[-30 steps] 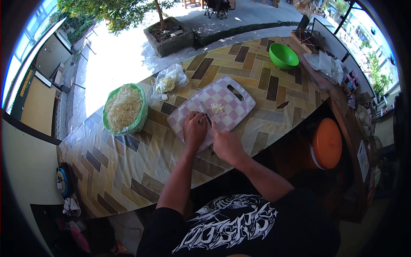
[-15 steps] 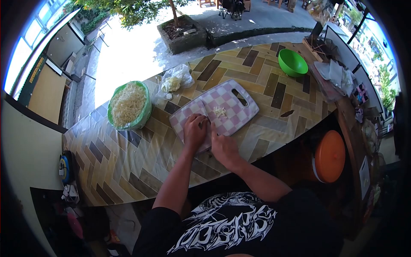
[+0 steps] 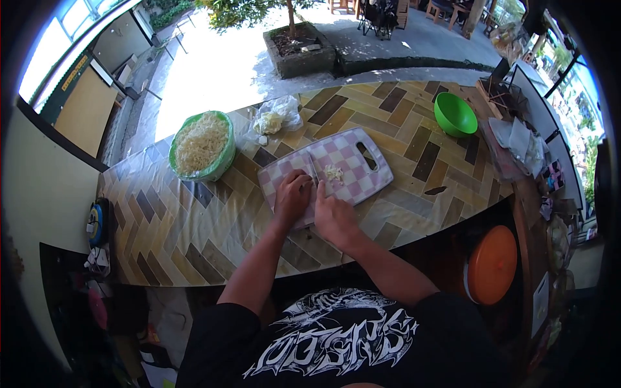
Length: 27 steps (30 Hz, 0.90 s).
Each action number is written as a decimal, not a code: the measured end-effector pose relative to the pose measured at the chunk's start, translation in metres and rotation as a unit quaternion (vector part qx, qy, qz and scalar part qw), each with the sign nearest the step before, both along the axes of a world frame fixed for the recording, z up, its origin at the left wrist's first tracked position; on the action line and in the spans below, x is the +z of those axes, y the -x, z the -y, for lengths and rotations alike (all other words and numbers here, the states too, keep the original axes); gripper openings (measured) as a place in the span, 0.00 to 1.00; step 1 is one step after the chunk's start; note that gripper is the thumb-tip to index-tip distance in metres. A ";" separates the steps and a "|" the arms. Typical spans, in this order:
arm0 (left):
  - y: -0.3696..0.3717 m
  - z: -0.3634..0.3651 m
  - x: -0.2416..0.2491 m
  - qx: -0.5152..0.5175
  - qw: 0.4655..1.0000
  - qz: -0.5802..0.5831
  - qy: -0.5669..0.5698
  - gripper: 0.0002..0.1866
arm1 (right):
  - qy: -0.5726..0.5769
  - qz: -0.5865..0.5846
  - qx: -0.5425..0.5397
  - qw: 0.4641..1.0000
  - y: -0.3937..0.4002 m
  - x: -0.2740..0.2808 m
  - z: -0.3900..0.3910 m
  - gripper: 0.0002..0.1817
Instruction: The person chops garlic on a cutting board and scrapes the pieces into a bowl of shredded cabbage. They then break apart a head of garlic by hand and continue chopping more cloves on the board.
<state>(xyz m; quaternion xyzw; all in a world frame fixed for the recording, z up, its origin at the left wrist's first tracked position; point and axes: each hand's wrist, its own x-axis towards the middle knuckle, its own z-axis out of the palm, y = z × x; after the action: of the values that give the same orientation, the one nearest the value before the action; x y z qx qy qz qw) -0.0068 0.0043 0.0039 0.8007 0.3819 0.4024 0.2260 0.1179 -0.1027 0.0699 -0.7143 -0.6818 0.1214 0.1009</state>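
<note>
On a pink-and-white checkered cutting board [image 3: 358, 187], my left hand [image 3: 292, 197] is curled with its fingertips pressed down close to a knife. What lies under those fingers is hidden. My right hand [image 3: 335, 218] grips the knife [image 3: 312, 163], its index finger stretched forward along the top. The thin blade points away from me across the board, and the handle is covered by my palm. Just right of the blade sits a small pile of pale chopped pieces [image 3: 333, 172], too small to name surely.
A green-lined container [image 3: 225, 157] heaped with pale shreds [image 3: 200, 143] stands at the left. A clear plastic bag [image 3: 289, 110] with pale pieces lies behind the board. At the far right are a green bowl [image 3: 455, 115] and plastic bags [image 3: 517, 139]. An orange lid [image 3: 493, 265] shows below the table.
The head view has shifted slightly, moving the table's contents a little to the right. Both hands stay in nearly the same place on the board, the knife beside the left fingers.
</note>
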 end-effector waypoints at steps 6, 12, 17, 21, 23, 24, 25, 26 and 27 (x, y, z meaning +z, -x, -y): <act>-0.001 0.002 0.000 0.021 1.000 0.000 -0.011 0.08 | 0.027 -0.011 0.006 1.000 0.006 -0.016 0.007 0.41; -0.004 0.003 0.001 0.019 1.000 0.003 -0.008 0.07 | 0.031 -0.037 0.025 0.998 -0.010 0.005 0.002 0.42; -0.004 0.005 0.008 0.024 1.000 -0.013 0.000 0.07 | 0.060 -0.022 0.029 0.998 -0.002 -0.020 0.007 0.41; -0.005 0.006 0.010 0.021 1.000 -0.014 0.005 0.06 | 0.019 -0.042 0.003 0.999 -0.015 -0.019 -0.023 0.41; -0.003 0.006 0.008 0.017 1.000 -0.019 -0.005 0.06 | 0.008 -0.037 0.008 0.999 -0.017 -0.011 -0.024 0.41; -0.003 0.006 0.008 0.018 1.000 -0.020 -0.012 0.06 | 0.019 -0.034 -0.001 0.999 -0.014 -0.007 -0.020 0.41; -0.003 0.006 0.008 0.016 1.000 -0.016 -0.005 0.06 | 0.028 -0.029 -0.008 0.999 -0.009 -0.002 -0.013 0.41; -0.003 0.006 0.008 0.018 1.000 -0.010 0.000 0.07 | 0.036 -0.023 -0.011 0.999 -0.005 0.002 -0.007 0.41; -0.002 0.006 0.008 0.019 1.000 -0.006 0.006 0.07 | 0.052 -0.018 -0.017 0.998 0.000 0.006 -0.002 0.41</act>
<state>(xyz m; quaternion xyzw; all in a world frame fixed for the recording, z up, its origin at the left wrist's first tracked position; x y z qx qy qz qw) -0.0050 -0.0020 0.0118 0.7946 0.4005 0.3993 0.2209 0.1178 -0.1009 0.0755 -0.7279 -0.6604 0.1676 0.0778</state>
